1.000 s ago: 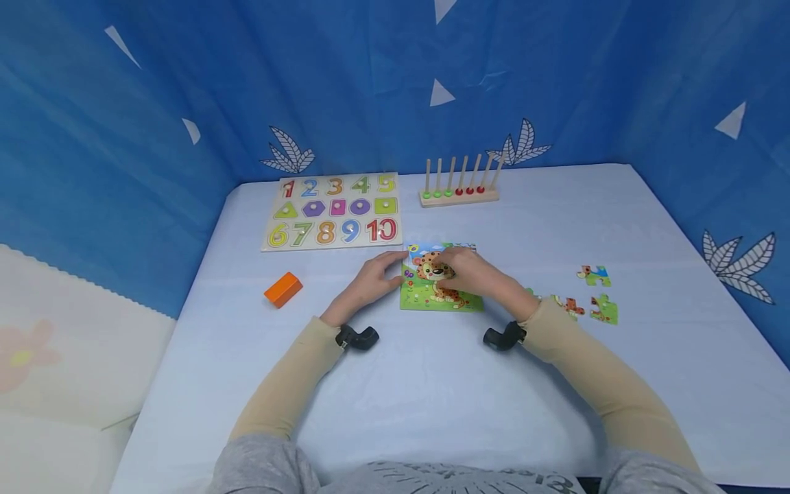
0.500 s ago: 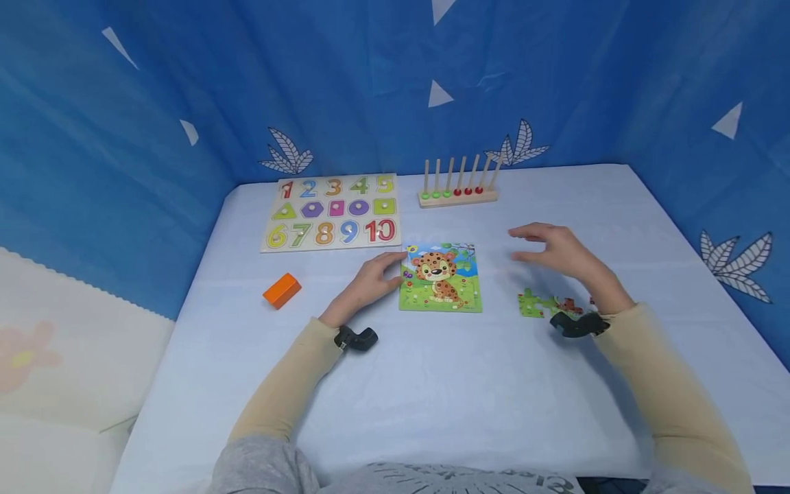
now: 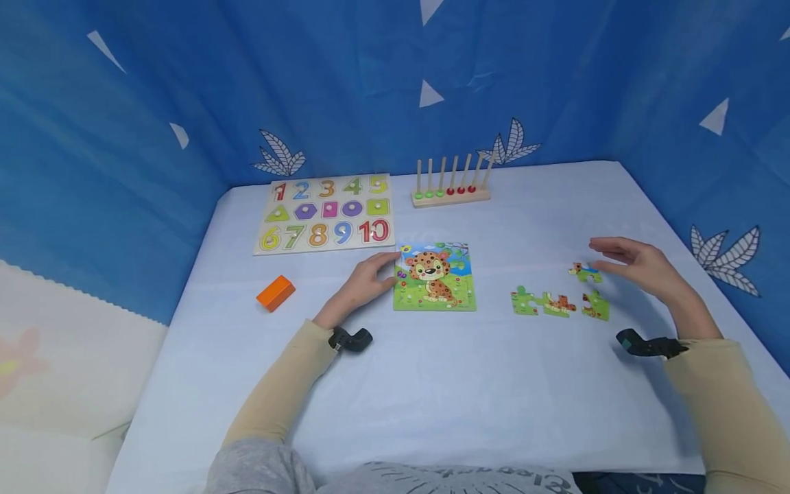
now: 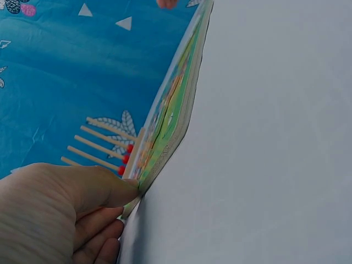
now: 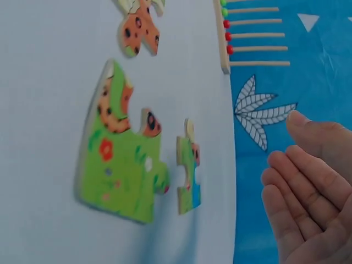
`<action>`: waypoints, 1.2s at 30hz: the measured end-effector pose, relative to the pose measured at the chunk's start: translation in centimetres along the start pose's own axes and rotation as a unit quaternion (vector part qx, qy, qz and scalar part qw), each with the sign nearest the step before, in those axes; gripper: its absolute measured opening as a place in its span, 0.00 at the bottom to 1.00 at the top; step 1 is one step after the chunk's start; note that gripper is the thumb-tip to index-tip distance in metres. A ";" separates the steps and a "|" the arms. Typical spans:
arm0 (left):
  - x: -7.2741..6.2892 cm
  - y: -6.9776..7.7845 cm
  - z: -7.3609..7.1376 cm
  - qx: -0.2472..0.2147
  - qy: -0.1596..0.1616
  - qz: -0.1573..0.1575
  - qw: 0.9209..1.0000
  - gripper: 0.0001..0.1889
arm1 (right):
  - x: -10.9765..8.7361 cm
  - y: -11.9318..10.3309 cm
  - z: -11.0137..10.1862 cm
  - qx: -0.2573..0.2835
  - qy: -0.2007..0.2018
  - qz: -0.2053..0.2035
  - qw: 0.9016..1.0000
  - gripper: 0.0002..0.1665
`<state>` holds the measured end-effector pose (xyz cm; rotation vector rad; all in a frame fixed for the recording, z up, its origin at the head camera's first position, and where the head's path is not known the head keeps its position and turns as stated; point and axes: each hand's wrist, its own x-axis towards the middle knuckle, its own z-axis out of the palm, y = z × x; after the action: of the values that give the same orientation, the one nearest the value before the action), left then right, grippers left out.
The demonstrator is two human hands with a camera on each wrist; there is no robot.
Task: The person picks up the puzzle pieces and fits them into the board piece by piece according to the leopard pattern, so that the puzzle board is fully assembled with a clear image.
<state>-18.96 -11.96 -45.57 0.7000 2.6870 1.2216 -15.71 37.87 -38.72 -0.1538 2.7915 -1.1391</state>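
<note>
A square jigsaw puzzle (image 3: 434, 278), showing a spotted leopard cub on grass, lies flat in mid-table. My left hand (image 3: 365, 285) rests at its left side, thumb and forefinger spread and touching the edge. In the left wrist view, the thumb (image 4: 104, 187) meets the board's corner while the other fingers bend below it. On the right, my right hand (image 3: 642, 267) hovers with nothing in it, fingertips beside a blue-and-green puzzle piece (image 3: 585, 272). Nearer me lie a green piece (image 3: 596, 306), a leopard-spotted piece (image 3: 558, 304) and another green piece (image 3: 524, 302).
A wooden number-and-shape board (image 3: 324, 213) lies behind the left hand, close to the puzzle's far left corner. Upright pegs with green and red beads (image 3: 450, 195) stand at the back. An orange block (image 3: 276, 293) is at the left. Blue curtains (image 3: 345, 89) hang behind the table.
My right hand has left the puzzle's face and swung right across the table to the loose pieces, uncovering the leopard picture. The left hand has stayed at the puzzle's edge.
</note>
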 end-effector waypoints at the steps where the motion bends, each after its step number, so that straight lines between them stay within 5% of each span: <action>1: 0.0 0.0 0.0 -0.002 0.001 0.001 1.000 0.29 | -0.2 0.2 0.0 0.004 0.000 0.005 1.000 0.35; 8: 0.1 -0.3 0.1 0.001 0.004 0.005 1.000 0.29 | -0.4 2.8 0.3 0.054 -0.029 0.013 0.998 0.36; 16: 0.0 -0.1 0.1 0.002 0.002 -0.007 1.000 0.29 | -0.2 3.9 0.9 0.008 -0.052 0.003 0.999 0.38; 28: 0.2 -0.2 0.0 0.003 0.001 0.000 1.000 0.29 | 0.0 3.1 1.4 -0.090 -0.019 -0.054 0.994 0.28; 36: 0.0 -0.2 0.1 0.000 0.002 0.005 1.000 0.29 | 0.4 2.6 1.5 -0.113 0.008 -0.046 0.993 0.27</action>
<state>-19.01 -11.97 -45.76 0.7135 2.6905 1.2271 -16.00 38.67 -41.62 -0.2995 2.9481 -0.8410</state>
